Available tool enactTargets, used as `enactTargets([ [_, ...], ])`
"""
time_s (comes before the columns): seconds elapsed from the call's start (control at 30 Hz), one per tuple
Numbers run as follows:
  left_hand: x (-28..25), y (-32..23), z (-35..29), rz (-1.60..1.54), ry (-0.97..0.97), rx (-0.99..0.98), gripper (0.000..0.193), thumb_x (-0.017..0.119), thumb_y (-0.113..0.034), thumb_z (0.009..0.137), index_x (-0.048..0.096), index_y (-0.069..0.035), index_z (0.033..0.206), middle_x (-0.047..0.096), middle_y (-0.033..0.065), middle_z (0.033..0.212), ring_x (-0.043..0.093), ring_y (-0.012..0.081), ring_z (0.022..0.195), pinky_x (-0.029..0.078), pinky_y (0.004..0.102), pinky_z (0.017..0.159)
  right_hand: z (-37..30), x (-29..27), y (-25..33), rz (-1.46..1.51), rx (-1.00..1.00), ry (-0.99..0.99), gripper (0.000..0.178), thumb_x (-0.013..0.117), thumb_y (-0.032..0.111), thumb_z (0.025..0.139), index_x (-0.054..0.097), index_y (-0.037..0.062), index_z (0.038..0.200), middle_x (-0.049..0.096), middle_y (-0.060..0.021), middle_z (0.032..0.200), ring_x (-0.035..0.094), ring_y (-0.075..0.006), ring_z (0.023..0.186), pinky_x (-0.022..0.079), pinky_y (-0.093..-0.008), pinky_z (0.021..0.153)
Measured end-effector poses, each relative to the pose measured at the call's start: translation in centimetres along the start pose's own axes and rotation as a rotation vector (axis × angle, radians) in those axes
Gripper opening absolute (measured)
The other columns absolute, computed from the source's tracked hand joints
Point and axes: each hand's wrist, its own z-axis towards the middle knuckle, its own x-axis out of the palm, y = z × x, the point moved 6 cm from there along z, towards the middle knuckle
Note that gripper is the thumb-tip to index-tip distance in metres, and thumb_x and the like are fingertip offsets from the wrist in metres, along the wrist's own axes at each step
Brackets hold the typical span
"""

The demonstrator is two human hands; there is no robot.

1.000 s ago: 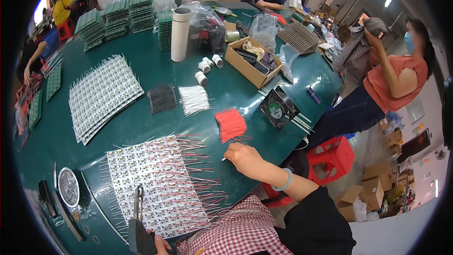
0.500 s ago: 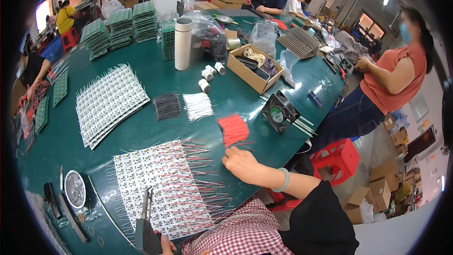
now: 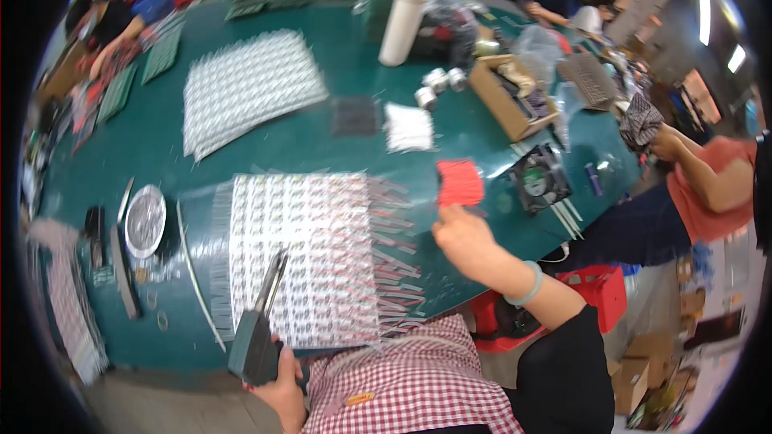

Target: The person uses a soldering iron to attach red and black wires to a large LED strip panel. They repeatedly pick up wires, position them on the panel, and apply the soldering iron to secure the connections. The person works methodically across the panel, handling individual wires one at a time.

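My left hand is wrapped round the grip of a dark soldering gun, whose long narrow tip points up over a white panel of small circuit boards. Red and dark wires stick out along the panel's right side. My right hand, with a pale bracelet at the wrist, has its fingers pinched together at the near edge of a bundle of red wires. Blur hides what lies between those fingertips. Farther back are a bundle of white wires and a bundle of black wires.
Another stack of white panels lies at the far left. A metal bowl sits left of my panel. Beyond the wires stand a white bottle, a cardboard box and a small fan. A person in orange stands at right.
The whole view has shifted, with table things lower-right or higher than before. My right hand has moved against the red bundle's near edge. My left hand still holds the soldering gun, now more fully visible.
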Motion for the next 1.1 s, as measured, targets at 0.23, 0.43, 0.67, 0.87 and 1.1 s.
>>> enactTargets([
  [0.23, 0.1, -1.8, -1.3, -0.163, -0.123, -0.042, 0.032, 0.067, -0.002, 0.090, 0.058, 0.007, 0.119, 0.061, 0.0068, 0.080, 0.052, 0.0091, 0.058, 0.041, 0.0258, 0.049, 1.0, 0.2, 2.0, -0.110, -0.065, 0.085, 0.012, 0.068, 0.005, 0.067, 0.068, 0.0019, 0.078, 0.061, -0.0119, 0.086, 0.062, -0.0262, 0.090, 0.057, -0.0341, 0.070],
  [0.43, -0.3, -0.3, -1.1, -0.353, -0.113, -0.063, 0.038, 0.067, 0.002, 0.088, 0.056, 0.007, 0.124, 0.064, 0.0104, 0.084, 0.058, 0.0115, 0.060, 0.046, 0.0252, 0.051, 2.8, -3.4, 3.1, 0.364, -0.108, -0.265, 0.016, 0.061, -0.002, 0.074, 0.064, 0.0024, 0.089, 0.059, -0.0118, 0.092, 0.061, -0.0284, 0.091, 0.054, -0.0362, 0.070],
  [0.67, -0.4, -0.9, -0.9, -0.399, -0.089, -0.086, 0.036, 0.071, 0.002, 0.085, 0.060, 0.007, 0.119, 0.069, 0.0112, 0.093, 0.060, 0.0143, 0.063, 0.050, 0.0288, 0.057, 6.1, -3.2, 11.5, 0.798, -0.241, -0.427, 0.029, 0.063, -0.007, 0.071, 0.069, 0.0039, 0.097, 0.064, -0.0081, 0.090, 0.062, -0.0269, 0.081, 0.053, -0.0369, 0.072],
  [0.87, -1.7, 0.8, -1.6, -0.103, -0.162, -0.051, 0.026, 0.078, -0.001, 0.081, 0.068, 0.006, 0.104, 0.070, 0.0085, 0.093, 0.063, 0.0115, 0.076, 0.051, 0.0267, 0.066, 6.7, -1.3, 13.9, 0.721, -0.240, -0.380, 0.026, 0.063, -0.005, 0.071, 0.069, 0.0042, 0.095, 0.064, -0.0063, 0.087, 0.061, -0.0252, 0.080, 0.051, -0.0356, 0.068],
  [1.1, -0.4, 0.0, -1.3, -0.010, -0.061, -0.109, 0.023, 0.079, -0.005, 0.079, 0.070, 0.005, 0.099, 0.071, 0.0086, 0.088, 0.064, 0.0113, 0.075, 0.051, 0.0264, 0.064, 5.7, -0.8, 14.1, 0.695, -0.243, -0.375, 0.026, 0.063, -0.002, 0.071, 0.067, -0.0005, 0.097, 0.062, -0.0089, 0.089, 0.060, -0.0254, 0.079, 0.050, -0.0356, 0.067],
])
